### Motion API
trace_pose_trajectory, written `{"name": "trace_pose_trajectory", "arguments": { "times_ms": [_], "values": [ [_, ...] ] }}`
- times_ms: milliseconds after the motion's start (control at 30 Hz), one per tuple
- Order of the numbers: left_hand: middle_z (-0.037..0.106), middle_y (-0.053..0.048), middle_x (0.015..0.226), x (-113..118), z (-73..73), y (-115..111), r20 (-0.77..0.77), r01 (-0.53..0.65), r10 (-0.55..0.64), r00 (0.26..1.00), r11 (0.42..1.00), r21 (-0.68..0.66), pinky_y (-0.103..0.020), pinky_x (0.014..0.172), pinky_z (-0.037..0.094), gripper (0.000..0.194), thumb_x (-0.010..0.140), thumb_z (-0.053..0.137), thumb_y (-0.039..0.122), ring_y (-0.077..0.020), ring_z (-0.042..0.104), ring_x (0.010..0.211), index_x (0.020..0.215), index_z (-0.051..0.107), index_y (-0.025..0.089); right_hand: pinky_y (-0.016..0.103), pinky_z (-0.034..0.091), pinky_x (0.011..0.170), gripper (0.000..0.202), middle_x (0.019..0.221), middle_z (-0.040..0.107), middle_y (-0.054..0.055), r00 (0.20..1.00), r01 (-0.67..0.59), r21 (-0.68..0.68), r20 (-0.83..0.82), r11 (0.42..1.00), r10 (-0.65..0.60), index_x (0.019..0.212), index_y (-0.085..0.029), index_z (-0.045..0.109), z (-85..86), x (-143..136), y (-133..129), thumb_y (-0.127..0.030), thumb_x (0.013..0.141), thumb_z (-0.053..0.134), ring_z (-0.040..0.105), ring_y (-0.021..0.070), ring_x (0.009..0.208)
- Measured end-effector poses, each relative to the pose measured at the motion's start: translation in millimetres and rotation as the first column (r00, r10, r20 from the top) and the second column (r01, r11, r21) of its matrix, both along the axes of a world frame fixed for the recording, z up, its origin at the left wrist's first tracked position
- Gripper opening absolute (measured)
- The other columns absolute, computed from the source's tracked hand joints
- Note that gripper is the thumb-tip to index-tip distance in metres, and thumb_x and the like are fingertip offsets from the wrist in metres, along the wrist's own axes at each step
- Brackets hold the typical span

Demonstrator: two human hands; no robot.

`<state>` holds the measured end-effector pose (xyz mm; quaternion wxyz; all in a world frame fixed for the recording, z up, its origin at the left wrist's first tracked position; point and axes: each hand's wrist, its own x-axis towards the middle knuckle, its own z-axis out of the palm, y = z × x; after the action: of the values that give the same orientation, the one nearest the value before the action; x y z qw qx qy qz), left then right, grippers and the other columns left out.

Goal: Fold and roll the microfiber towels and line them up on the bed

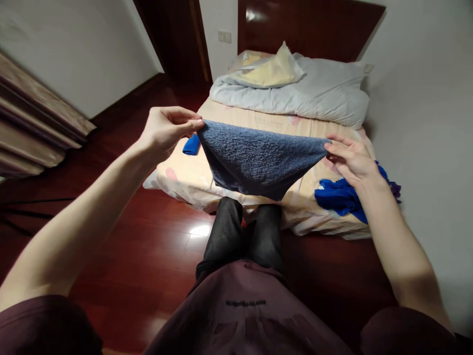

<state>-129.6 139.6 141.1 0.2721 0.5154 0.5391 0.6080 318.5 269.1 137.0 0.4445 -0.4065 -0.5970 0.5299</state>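
A grey-blue towel (262,155) hangs stretched between my two hands, above the near part of the bed. My left hand (166,129) pinches its upper left corner between thumb and fingers. At the upper right corner, my right hand (349,155) grips the cloth the same way. The towel's top edge is nearly straight, and its lower part droops and narrows. Behind the left corner lies a small bright blue folded or rolled cloth (191,145) on the bed. Below my right hand is a crumpled pile of blue cloths (342,197).
The bed (177,170) has a pale patterned sheet. A light quilt (332,88) and a yellowish pillow or cloth (271,71) lie by the dark headboard (310,27). Curtains (33,128) hang at left. A white wall borders the right side. Thin black legs (29,214) stand on the floor at left.
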Motion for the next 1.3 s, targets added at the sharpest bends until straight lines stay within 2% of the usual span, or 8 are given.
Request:
{"name": "trace_pose_trajectory", "arguments": {
  "times_ms": [167,367,567,667,767,933,1100,1300],
  "values": [
    [0.073,-0.007,0.082,-8.9,-30.9,35.1,0.023,-0.033,0.036,0.999,0.994,-0.107,-0.040,0.083,0.059,0.045,0.064,0.099,0.036,-0.0132,0.064,0.072,0.089,0.075,0.008,0.027,0.061,0.066,0.045,0.084,0.074,0.001,1.000,0.001,-0.102,0.007,0.995,0.000,0.100,-0.020,0.070,-21.4,-18.4,28.1,-0.017,0.062,0.094,0.072,0.0164,0.075],
    [0.070,-0.008,0.086,-30.0,-73.8,140.5,-0.098,-0.099,0.100,0.990,0.995,0.011,-0.046,0.093,0.057,0.040,0.069,0.094,0.030,-0.0223,0.071,0.090,0.090,0.070,0.005,0.021,0.051,0.059,0.037,0.078,0.070,-0.003,0.988,0.149,-0.090,0.048,0.985,-0.145,0.097,-0.020,0.068,-67.5,-60.9,121.1,-0.014,0.064,0.083,0.064,0.0104,0.065],
    [0.070,-0.007,0.094,-48.0,-77.8,217.6,-0.142,-0.127,0.163,0.976,0.965,0.231,-0.045,0.098,0.052,0.048,0.071,0.091,0.036,-0.0219,0.070,0.097,0.099,0.068,0.005,0.021,0.051,0.064,0.032,0.096,0.073,0.000,0.974,0.226,0.148,-0.040,0.963,-0.223,0.100,-0.022,0.064,-76.0,-101.6,175.1,-0.022,0.070,0.075,0.065,0.0122,0.078],
    [0.071,-0.006,0.092,-47.1,-86.6,208.6,-0.160,-0.162,0.212,0.964,0.948,0.275,-0.035,0.092,0.052,0.041,0.076,0.086,0.041,-0.0197,0.069,0.094,0.098,0.071,0.010,0.024,0.053,0.073,0.037,0.107,0.073,0.003,0.971,0.238,0.273,-0.086,0.932,-0.222,0.106,-0.022,0.063,-81.1,-101.4,169.9,-0.026,0.071,0.075,0.066,0.0148,0.090],
    [0.071,-0.005,0.087,-39.9,-123.9,175.0,-0.213,-0.195,0.243,0.946,0.955,0.222,-0.027,0.081,0.050,0.032,0.077,0.082,0.042,-0.0171,0.065,0.085,0.094,0.074,0.015,0.025,0.052,0.076,0.041,0.104,0.073,0.004,0.963,0.268,0.280,-0.079,0.922,-0.256,0.107,-0.022,0.063,-113.1,-87.0,150.5,-0.027,0.068,0.074,0.066,0.0155,0.090],
    [0.073,-0.006,0.086,-14.5,-237.2,96.8,-0.328,-0.144,0.107,0.939,0.985,-0.091,-0.026,0.069,0.046,0.023,0.080,0.074,0.042,-0.0178,0.061,0.077,0.085,0.075,0.019,0.026,0.048,0.071,0.041,0.093,0.073,0.005,0.970,0.211,0.086,0.101,0.974,-0.219,0.100,-0.018,0.065,-221.0,-56.6,85.7,-0.025,0.060,0.068,0.063,0.0163,0.079],
    [0.075,-0.008,0.079,12.1,-333.5,39.5,-0.180,-0.084,-0.019,0.983,0.836,-0.542,-0.031,0.070,0.050,0.031,0.067,0.082,0.045,-0.0228,0.067,0.074,0.079,0.074,0.018,0.028,0.045,0.066,0.040,0.073,0.066,0.000,0.967,0.165,-0.291,0.238,0.943,-0.095,0.092,-0.018,0.065,-316.8,-40.8,19.5,-0.027,0.055,0.073,0.057,0.0155,0.068],
    [0.077,-0.009,0.087,19.9,-363.9,43.2,0.126,-0.094,0.199,0.972,0.818,-0.567,-0.031,0.066,0.055,0.059,0.059,0.085,0.056,-0.0222,0.071,0.076,0.099,0.068,0.016,0.027,0.048,0.066,0.051,0.079,0.071,0.004,0.965,0.252,-0.309,0.148,0.917,-0.215,0.093,-0.019,0.065,-341.8,-41.2,11.7,-0.044,0.054,0.084,0.062,0.0165,0.073]
  ]
}}
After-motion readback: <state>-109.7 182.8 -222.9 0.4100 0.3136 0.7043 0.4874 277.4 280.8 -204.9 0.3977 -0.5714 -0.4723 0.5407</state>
